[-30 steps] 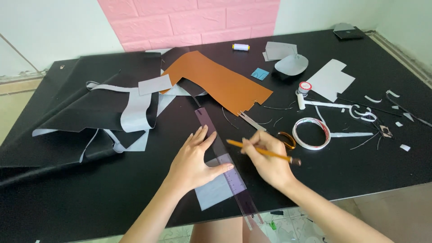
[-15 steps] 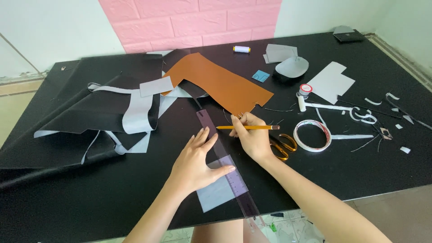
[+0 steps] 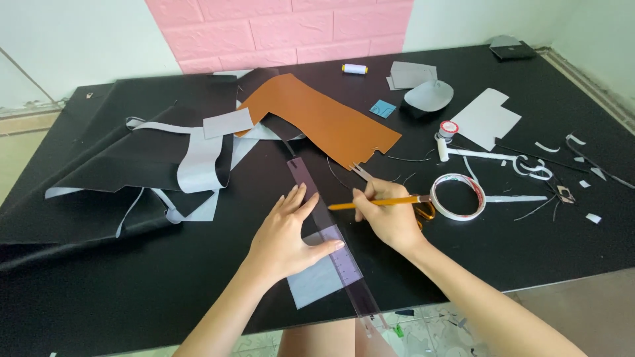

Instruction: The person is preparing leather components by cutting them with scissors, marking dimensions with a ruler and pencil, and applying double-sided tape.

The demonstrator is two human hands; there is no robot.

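While black sheet material covers most of the table (image 3: 99,291), obs run largest to smallest

- Black table top, strewn w/ offcuts. Big black sheet (image 3: 132,158) folded at left, pale grey strips (image 3: 198,158) lying over it.
- Brown leather-like piece (image 3: 317,119) upper centre, notched lower edge near the ruler's far end.
- Clear purple-tinted ruler (image 3: 331,251) runs diagonally from near the brown piece down past the table's near edge. It lies over a small grey rectangle (image 3: 317,277) at the front.
- Left hand (image 3: 288,231): flat, fingers spread, palm pressing ruler down; thumb along the ruler beside the grey rectangle. Not a closed grasp, just weight on it.
- Right hand (image 3: 390,218): fingers closed round a yellow pencil (image 3: 370,203), tip pointing left, close to the ruler's right edge; can't tell if tip touches the surface.
- Orange-handled scissors (image 3: 423,211) mostly hidden under right hand, blades poking out toward the brown piece.
- Tape roll (image 3: 458,196) just right of right hand; small bottle w/ red cap (image 3: 448,129), grey cap-shaped piece (image 3: 428,96), white card (image 3: 486,118), thread spool (image 3: 354,68) further back.

Judgement: step in hand = ruling a line along the ruler edge. Next move needs pencil tip snug to the edge, ruler kept pinned so it doesn't pivot, steady even stroke
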